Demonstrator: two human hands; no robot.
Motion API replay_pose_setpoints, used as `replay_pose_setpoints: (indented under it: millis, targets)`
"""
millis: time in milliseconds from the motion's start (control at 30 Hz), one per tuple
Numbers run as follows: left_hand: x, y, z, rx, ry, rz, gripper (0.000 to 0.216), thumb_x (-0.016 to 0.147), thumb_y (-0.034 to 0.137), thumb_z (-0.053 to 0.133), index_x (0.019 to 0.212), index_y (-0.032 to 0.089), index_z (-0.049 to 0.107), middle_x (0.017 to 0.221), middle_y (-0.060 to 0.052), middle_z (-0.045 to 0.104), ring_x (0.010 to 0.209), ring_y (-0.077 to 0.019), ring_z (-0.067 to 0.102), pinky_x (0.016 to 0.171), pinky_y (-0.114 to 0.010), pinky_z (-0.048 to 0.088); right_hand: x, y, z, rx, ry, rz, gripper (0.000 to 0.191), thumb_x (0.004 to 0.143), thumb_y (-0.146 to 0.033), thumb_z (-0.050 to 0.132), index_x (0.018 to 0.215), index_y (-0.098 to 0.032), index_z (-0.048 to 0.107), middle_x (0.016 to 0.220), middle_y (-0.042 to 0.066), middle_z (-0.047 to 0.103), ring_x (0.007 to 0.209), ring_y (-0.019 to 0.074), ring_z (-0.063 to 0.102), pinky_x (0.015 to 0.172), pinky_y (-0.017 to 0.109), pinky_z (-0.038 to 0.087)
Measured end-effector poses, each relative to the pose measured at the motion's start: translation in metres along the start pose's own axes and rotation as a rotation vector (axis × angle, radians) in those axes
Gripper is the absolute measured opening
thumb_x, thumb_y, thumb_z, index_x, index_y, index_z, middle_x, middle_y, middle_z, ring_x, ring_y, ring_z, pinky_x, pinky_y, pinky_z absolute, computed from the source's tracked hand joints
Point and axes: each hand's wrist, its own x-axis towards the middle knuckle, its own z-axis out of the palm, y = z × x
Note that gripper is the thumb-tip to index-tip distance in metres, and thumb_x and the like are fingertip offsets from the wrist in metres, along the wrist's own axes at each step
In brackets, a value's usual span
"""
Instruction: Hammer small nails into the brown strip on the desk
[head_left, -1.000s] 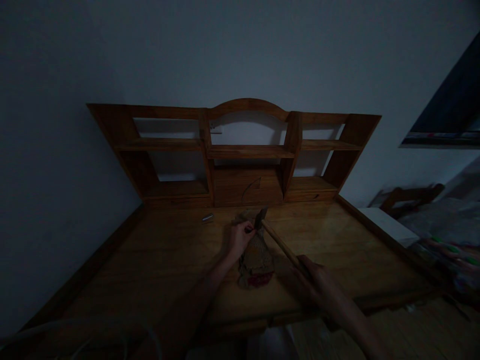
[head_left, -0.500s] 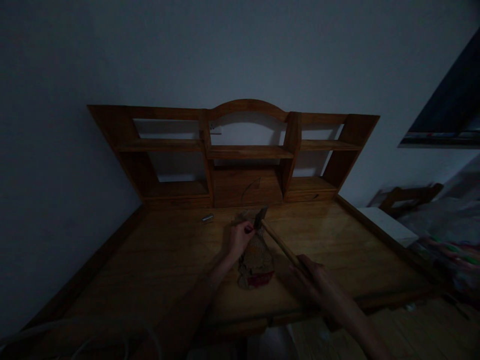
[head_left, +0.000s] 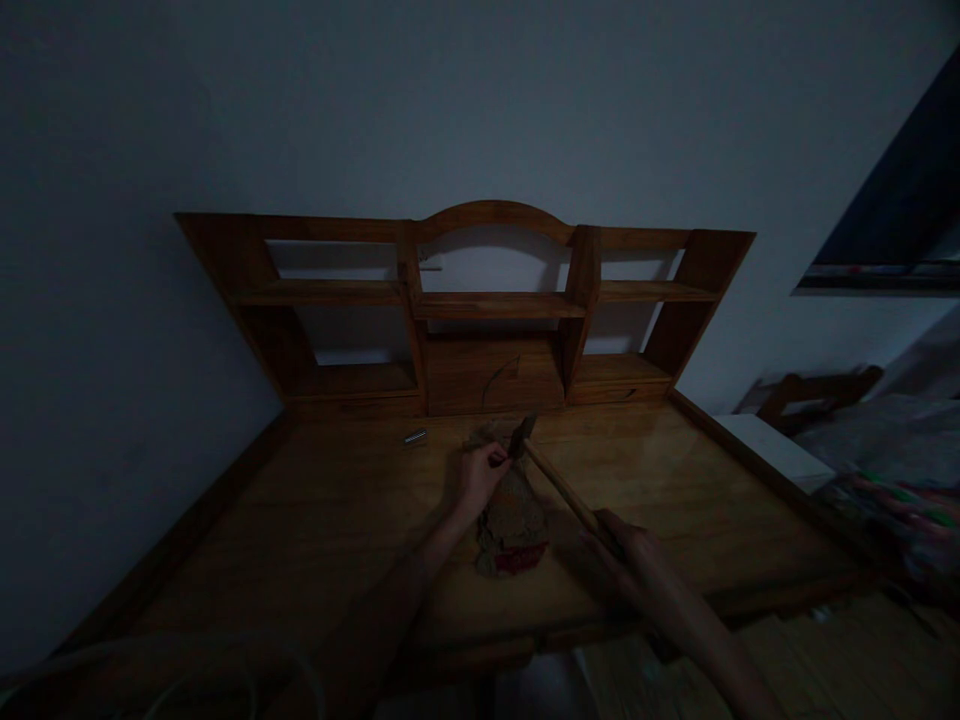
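Observation:
My right hand (head_left: 628, 550) is wrapped round the wooden handle of a hammer (head_left: 561, 484). The dark hammer head sits by the fingertips of my left hand (head_left: 481, 474), over the top of a crumpled brown piece (head_left: 513, 520) with an orange patch and a red lower edge. That piece lies on the wooden desk (head_left: 352, 520); its material is unclear in the dim light. The thumb and fingers of my left hand are pinched together, and whatever is between them is too small and dark to name.
A small shiny metal cylinder (head_left: 415, 437) lies left of my left hand. Across the back of the desk stands a wooden shelf unit (head_left: 499, 305) with compartments. Raised side edges border the desktop. At the right are a white surface (head_left: 776, 450) and a wooden chair back (head_left: 817, 393).
Almost nothing differs. The hammer head stays by my left fingertips, and both hands keep their places; the view has shifted only very slightly.

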Motion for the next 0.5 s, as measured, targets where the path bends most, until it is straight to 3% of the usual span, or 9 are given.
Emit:
replay_pose_setpoints:
  millis: [500]
  targets:
    - [-0.0025,0.0075,-0.0044,0.039,-0.013,0.003,0.006,0.075,0.015,0.062,0.075,0.019,0.066,0.074,0.001,0.069,0.070,-0.0123,0.065,0.061,-0.019,0.044,-0.0010,-0.0057,-0.0015,0.040,-0.010,-0.030,0.025,0.093,-0.039,0.041,0.098,-0.020,0.056,0.081,0.008,0.070,0.073,0.0227,0.069,0.061,0.027,0.045]
